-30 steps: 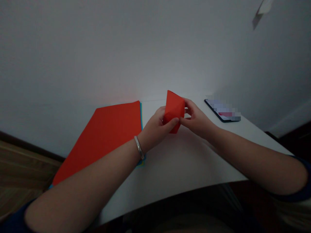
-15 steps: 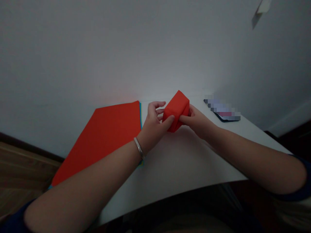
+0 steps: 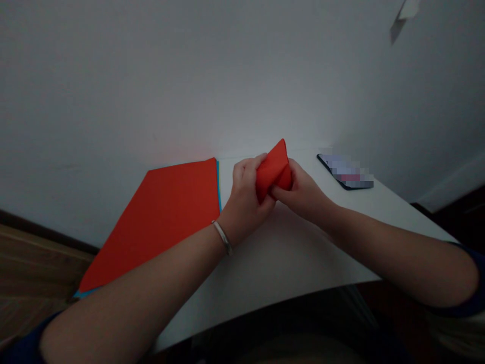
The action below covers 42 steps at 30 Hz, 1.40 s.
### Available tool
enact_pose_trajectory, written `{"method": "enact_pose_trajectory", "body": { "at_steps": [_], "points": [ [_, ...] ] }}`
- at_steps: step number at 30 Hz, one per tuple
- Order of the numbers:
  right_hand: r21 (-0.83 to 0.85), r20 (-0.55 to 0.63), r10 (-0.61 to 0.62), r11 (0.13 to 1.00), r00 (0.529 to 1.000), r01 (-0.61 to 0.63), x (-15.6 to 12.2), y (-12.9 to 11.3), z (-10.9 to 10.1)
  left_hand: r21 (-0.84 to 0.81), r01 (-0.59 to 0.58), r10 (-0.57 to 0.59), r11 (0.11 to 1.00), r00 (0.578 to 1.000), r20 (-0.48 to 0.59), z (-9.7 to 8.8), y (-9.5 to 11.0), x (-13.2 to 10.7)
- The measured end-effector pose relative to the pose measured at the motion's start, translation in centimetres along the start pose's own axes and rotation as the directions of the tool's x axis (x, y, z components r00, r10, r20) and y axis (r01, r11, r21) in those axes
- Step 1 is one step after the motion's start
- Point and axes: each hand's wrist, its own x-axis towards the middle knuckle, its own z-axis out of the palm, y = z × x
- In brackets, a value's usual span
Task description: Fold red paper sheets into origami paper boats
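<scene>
A folded red paper shape (image 3: 273, 167) is held between both hands above the white table, its pointed corner facing up and away from me. My left hand (image 3: 248, 194) wraps its left side, with the fingers behind and the thumb low at the front. On the right side, my right hand (image 3: 301, 189) grips the paper, its thumb pressing at the lower front near the left thumb. The right fingers are mostly hidden behind the paper. A silver bangle (image 3: 223, 237) circles my left wrist.
Large red paper sheets (image 3: 162, 212) with blue edges below lie on the table's left. A phone (image 3: 346, 174) with a blurred screen rests at the back right. The white table (image 3: 288, 263) meets a pale wall (image 3: 227, 76) behind. Wooden furniture (image 3: 34, 258) stands at far left.
My left fingers have closed around the folded paper, where they were spread before. The paper has turned and looks squeezed narrower, with its boxy faces now slanting to a point.
</scene>
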Motion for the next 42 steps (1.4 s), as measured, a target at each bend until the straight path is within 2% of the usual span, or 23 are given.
{"method": "enact_pose_trajectory", "body": {
  "at_steps": [7, 11, 14, 17, 20, 25, 28, 32, 34, 36, 39, 42],
  "points": [
    [-0.085, 0.0, -0.059, 0.995, 0.998, 0.059, -0.2, -0.7, 0.1, -0.062, 0.039, -0.04, 0.997, 0.999, -0.003, 0.3, -0.3, -0.1],
    [-0.083, 0.01, -0.014, 0.996, 1.0, 0.015, -0.1, -0.4, 0.0, -0.124, 0.107, -0.109, 0.987, 0.994, -0.006, 0.3, -0.7, -0.2],
    [0.019, 0.038, 0.022, 1.0, 0.999, -0.022, 0.0, 0.0, -0.1, -0.181, 0.148, -0.149, 0.972, 0.989, 0.008, 0.4, -1.0, -0.2],
    [0.229, 0.093, 0.075, 0.969, 0.993, -0.095, 0.4, 0.4, -0.2, -0.258, 0.238, -0.242, 0.936, 0.97, 0.015, 0.3, -1.2, -0.3],
    [0.387, 0.164, 0.137, 0.902, 0.977, -0.191, 0.7, 0.8, -0.4, -0.392, 0.353, -0.37, 0.849, 0.928, 0.036, 0.1, -1.0, -0.1],
    [0.451, 0.186, 0.146, 0.866, 0.972, -0.217, 0.9, 1.2, -0.8, -0.624, 0.509, -0.54, 0.593, 0.826, 0.161, -0.2, -0.4, 0.5],
    [0.453, 0.187, 0.137, 0.867, 0.973, -0.209, 1.0, 1.4, -1.0, -0.684, 0.553, -0.597, 0.476, 0.774, 0.21, -0.3, -0.4, 0.8],
    [0.464, 0.211, 0.137, 0.858, 0.968, -0.223, 1.0, 1.5, -1.2, -0.741, 0.563, -0.642, 0.366, 0.729, 0.237, -0.3, -0.8, 0.9],
    [0.48, 0.243, 0.146, 0.841, 0.959, -0.25, 1.0, 1.4, -1.3, -0.763, 0.561, -0.645, 0.321, 0.72, 0.258, -0.1, -0.9, 0.8],
    [0.49, 0.265, 0.163, 0.826, 0.95, -0.278, 0.9, 1.3, -1.4, -0.763, 0.574, -0.602, 0.298, 0.733, 0.316, 0.0, -1.1, 0.7],
    [0.504, 0.265, 0.191, 0.809, 0.945, -0.304, 0.9, 1.3, -1.4, -0.738, 0.602, -0.496, 0.305, 0.762, 0.417, 0.0, -1.3, 0.6],
    [0.539, 0.249, 0.197, 0.785, 0.948, -0.304, 0.9, 1.5, -1.5, -0.728, 0.608, -0.442, 0.317, 0.774, 0.454, -0.1, -1.5, 0.5]
  ]
}}
